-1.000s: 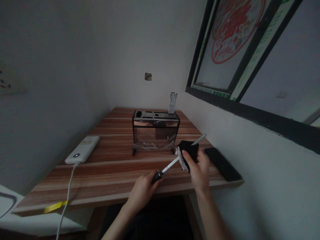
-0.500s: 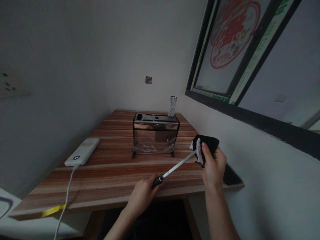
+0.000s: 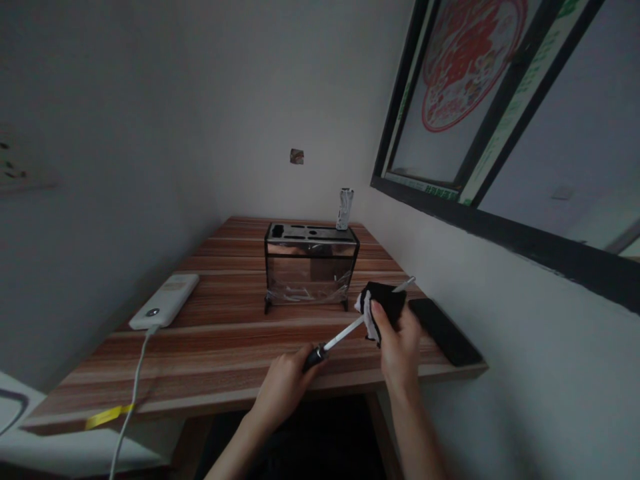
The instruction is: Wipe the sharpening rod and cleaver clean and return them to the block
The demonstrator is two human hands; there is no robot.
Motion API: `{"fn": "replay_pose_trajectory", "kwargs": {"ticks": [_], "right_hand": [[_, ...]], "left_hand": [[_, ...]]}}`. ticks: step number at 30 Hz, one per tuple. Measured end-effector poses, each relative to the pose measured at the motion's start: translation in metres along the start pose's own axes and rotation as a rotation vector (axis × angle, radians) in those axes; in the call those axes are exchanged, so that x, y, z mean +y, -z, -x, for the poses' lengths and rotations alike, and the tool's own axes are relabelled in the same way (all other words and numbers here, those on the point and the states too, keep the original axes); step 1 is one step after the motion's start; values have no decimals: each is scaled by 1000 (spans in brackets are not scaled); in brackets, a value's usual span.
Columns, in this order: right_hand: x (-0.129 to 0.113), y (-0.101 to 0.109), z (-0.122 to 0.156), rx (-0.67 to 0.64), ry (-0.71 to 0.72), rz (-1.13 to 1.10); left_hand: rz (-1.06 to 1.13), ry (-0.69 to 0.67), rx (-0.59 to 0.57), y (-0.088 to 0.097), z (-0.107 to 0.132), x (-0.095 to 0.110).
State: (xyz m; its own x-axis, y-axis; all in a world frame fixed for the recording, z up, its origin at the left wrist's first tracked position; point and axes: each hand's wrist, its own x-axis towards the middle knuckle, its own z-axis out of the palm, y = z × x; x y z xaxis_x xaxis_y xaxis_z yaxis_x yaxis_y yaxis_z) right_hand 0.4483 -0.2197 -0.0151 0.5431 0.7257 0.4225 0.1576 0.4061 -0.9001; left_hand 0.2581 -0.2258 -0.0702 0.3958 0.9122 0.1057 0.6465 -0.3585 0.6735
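Observation:
My left hand [image 3: 284,383] is closed around the black handle of a sharpening steel [image 3: 344,334], whose thin silver rod slants up to the right. A folded black cloth [image 3: 383,300] with a white edge is wrapped around the rod, pinched by my right hand [image 3: 400,340]. The rod's tip sticks out past the cloth's far side. Behind both hands a knife block [image 3: 309,275] with clear sides and a slotted top stands upright on the wooden table [image 3: 225,360]. A silver-grey handle [image 3: 345,209] rises from its right end.
At the left lies a white power bank [image 3: 165,301] with a white cable [image 3: 134,390] running off the table's front edge. A black phone [image 3: 445,331] lies by the right wall. A yellow strip [image 3: 103,418] is on the front edge. Walls close in the table's sides and back.
My right hand and the cloth have slid down the rod toward the handle, leaving the tip exposed. The phone shows more fully now. My left hand has stayed nearly in place.

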Motion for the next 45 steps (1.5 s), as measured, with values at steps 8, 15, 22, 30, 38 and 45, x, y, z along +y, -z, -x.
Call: {"fn": "replay_pose_trajectory", "kwargs": {"ticks": [8, 15, 22, 30, 38, 45], "right_hand": [[8, -17, 40, -241, -125, 51], [18, -29, 63, -282, -194, 47], [11, -28, 60, -292, -211, -13], [8, -24, 46, -267, -192, -57], [8, -4, 10, -175, -120, -17], [2, 8, -20, -58, -58, -76]], "left_hand": [[-7, 21, 15, 1, -4, 2], [11, 50, -15, 3, -4, 1], [-16, 81, -37, 5, -3, 5], [-6, 32, -5, 3, -4, 5], [-44, 54, -17, 4, -4, 7], [-69, 58, -27, 4, -3, 7]]}}
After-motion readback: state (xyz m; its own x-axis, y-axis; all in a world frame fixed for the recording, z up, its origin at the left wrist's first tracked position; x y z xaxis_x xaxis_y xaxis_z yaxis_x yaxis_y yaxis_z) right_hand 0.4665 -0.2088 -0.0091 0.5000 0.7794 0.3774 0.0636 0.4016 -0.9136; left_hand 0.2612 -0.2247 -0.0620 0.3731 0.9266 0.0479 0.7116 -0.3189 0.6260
